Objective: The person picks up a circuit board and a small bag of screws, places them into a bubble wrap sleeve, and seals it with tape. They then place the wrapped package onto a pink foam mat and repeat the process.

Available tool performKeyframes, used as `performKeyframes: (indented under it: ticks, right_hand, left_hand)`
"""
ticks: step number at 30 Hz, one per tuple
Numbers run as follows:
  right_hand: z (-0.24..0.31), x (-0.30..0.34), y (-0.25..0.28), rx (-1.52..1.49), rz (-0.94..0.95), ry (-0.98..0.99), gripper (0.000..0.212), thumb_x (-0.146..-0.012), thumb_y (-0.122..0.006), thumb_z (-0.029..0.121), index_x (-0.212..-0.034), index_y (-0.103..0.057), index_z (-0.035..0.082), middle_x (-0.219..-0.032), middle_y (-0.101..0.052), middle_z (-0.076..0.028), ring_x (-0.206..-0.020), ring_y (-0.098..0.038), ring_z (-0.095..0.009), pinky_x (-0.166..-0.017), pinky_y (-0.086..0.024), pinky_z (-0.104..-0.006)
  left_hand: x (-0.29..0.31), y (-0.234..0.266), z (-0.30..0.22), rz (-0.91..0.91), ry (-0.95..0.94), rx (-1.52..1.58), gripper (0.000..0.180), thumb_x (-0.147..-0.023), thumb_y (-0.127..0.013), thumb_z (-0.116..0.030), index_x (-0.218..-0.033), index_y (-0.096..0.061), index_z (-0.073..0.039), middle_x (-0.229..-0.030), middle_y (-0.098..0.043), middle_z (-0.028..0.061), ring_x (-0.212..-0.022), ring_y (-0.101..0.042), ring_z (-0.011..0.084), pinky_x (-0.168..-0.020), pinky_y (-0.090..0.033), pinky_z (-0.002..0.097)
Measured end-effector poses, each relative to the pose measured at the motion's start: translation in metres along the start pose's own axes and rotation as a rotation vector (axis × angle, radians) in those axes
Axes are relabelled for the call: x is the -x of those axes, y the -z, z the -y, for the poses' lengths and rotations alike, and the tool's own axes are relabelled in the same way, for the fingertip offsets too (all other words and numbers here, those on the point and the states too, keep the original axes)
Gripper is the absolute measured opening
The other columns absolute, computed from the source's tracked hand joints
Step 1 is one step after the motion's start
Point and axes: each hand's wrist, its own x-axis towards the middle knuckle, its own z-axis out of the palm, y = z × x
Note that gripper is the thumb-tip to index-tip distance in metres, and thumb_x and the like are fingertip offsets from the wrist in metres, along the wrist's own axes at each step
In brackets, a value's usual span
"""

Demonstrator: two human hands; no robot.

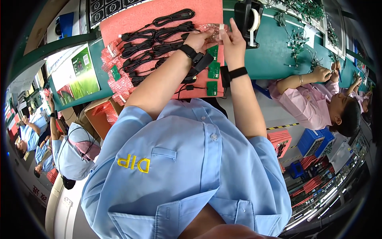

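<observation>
My left hand (197,42) is closed on one side of a clear bubble-wrap packet (209,28), above a red foam mat (167,11). At the packet's other end, my right hand (234,43) presses its thumb by a short white tape strip (221,27), its index finger raised and its lower fingers partly hidden. What lies inside the wrap cannot be made out. Coiled black cables (139,35) lie in rows left of my hands. Small green circuit boards (213,70) sit in a column below them. A black tape dispenser (241,18) stands just right of my right hand.
More bubble-wrapped pieces (119,85) lie along the mat's left edge. Green boards with wires (296,46) cover part of the green bench (270,59) at right. A co-worker in a pink shirt (304,99) works there. A cardboard box (97,119) stands below the bench at left.
</observation>
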Motion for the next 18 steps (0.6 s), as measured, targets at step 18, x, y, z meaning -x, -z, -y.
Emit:
performKeyframes:
  ticks: [18]
  right_hand:
    - [-0.024,-0.013,-0.002,0.601,0.248,0.176,0.038,-0.072,-0.072,0.016,-0.105,-0.058,0.004,-0.092,-0.064,-0.017,-0.084,-0.062,-0.034,-0.071,-0.049,-0.0372]
  left_hand:
    - [-0.011,-0.007,-0.014,0.067,0.020,-0.078,0.022,-0.088,-0.056,-0.029,-0.089,-0.063,-0.008,-0.074,-0.063,0.0010,-0.061,-0.060,0.0157,-0.056,-0.051,0.0268]
